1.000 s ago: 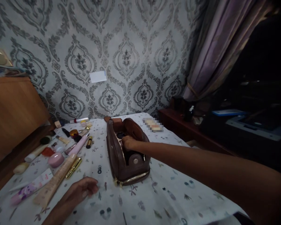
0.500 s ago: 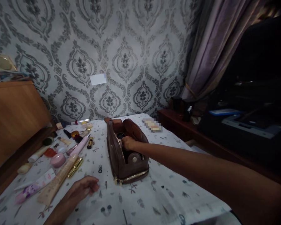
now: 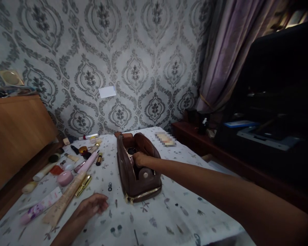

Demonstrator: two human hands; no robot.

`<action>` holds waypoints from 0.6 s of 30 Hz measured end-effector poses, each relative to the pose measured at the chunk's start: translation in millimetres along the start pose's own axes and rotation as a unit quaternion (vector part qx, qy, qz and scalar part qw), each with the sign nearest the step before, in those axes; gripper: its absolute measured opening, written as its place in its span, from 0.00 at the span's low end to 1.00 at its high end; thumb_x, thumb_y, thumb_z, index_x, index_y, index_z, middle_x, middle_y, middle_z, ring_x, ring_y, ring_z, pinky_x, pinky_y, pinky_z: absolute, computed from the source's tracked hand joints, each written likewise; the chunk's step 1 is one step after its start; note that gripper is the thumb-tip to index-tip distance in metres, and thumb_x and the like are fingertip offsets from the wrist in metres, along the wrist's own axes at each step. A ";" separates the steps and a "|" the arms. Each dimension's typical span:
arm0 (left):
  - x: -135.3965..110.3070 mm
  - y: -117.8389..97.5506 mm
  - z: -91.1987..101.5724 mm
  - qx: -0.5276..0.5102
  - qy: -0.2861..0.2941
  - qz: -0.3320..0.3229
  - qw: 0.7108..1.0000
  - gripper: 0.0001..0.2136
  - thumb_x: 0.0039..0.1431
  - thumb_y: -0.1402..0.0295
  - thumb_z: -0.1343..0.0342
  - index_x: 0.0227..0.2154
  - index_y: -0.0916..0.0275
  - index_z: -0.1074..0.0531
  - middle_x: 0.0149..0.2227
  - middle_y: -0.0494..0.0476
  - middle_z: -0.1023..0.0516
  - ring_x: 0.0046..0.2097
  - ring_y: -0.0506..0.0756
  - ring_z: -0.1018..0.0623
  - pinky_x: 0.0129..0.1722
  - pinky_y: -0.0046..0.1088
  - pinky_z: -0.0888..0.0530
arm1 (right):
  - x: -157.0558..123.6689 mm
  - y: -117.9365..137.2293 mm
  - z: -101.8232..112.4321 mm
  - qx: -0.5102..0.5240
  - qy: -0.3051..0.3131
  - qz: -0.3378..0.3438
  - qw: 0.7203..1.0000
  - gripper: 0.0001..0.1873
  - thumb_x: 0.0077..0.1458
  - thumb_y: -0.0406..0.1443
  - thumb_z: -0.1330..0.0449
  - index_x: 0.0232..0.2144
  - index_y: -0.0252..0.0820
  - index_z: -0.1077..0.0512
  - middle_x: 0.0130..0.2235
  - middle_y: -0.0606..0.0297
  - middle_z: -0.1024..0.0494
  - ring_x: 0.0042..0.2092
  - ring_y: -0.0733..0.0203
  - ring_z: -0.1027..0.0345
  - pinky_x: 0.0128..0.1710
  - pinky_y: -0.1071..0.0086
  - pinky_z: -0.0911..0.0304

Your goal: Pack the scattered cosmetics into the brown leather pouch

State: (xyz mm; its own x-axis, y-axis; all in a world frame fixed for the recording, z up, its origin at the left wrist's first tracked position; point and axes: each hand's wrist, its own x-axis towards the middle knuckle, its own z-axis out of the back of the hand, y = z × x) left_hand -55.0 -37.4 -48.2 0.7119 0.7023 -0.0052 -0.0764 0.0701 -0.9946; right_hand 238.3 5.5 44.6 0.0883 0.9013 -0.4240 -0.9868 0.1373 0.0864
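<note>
A brown zippered cosmetic bag stands unzipped on the table, its flap folded up at the back. Reaching in from the right, my right hand is inside the bag with its fingers curled downward; the bag wall and shadow hide whatever they grip. A round dark item shows in the bag just beyond that hand. My left hand hovers low over the cloth left of the bag, fingers loosely bent and apart, holding nothing. Nearest to it are a gold tube and a long beige squeeze tube.
Cosmetics crowd the left side: a pink jar, a lilac-white tube, a pink tube and several small bottles. A blurred flat item lies at the back right. A wooden cabinet borders the left, a dark red ledge the right.
The camera view has shifted slightly. My right hand remains inside the bag in nearly the same pose, and my left hand has barely moved.
</note>
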 end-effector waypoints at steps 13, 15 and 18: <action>9.3 26.2 9.2 -0.090 -0.003 0.032 0.995 0.25 0.46 0.46 0.38 0.39 0.62 0.23 0.34 0.61 0.22 0.37 0.59 0.25 0.36 0.32 0.31 | 17.3 4.8 30.3 0.054 -0.084 -0.024 0.995 0.16 0.59 0.39 0.40 0.47 0.36 0.30 0.49 0.57 0.26 0.47 0.55 0.29 0.46 0.57 0.31; 10.1 32.4 12.0 -0.083 0.000 0.023 0.996 0.24 0.48 0.49 0.38 0.41 0.62 0.24 0.36 0.62 0.22 0.39 0.59 0.25 0.38 0.33 0.30 | 23.6 5.6 28.0 0.070 -0.094 -0.024 0.993 0.16 0.60 0.39 0.40 0.48 0.36 0.30 0.49 0.57 0.27 0.47 0.55 0.29 0.46 0.57 0.31; 10.5 35.8 14.6 -0.066 0.021 0.016 0.997 0.23 0.49 0.50 0.38 0.41 0.62 0.24 0.35 0.62 0.22 0.38 0.59 0.24 0.37 0.33 0.30 | 30.0 4.8 26.2 0.097 -0.107 -0.029 0.989 0.17 0.60 0.40 0.41 0.49 0.37 0.31 0.50 0.57 0.27 0.47 0.56 0.30 0.45 0.57 0.31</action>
State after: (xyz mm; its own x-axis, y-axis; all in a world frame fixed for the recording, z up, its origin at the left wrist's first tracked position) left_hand -60.5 -17.1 -82.4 0.7395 0.6720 -0.0385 -0.0093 -0.0470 -0.9989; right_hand 239.8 44.0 55.9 0.1912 0.9529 -0.2353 -0.9360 0.2491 0.2485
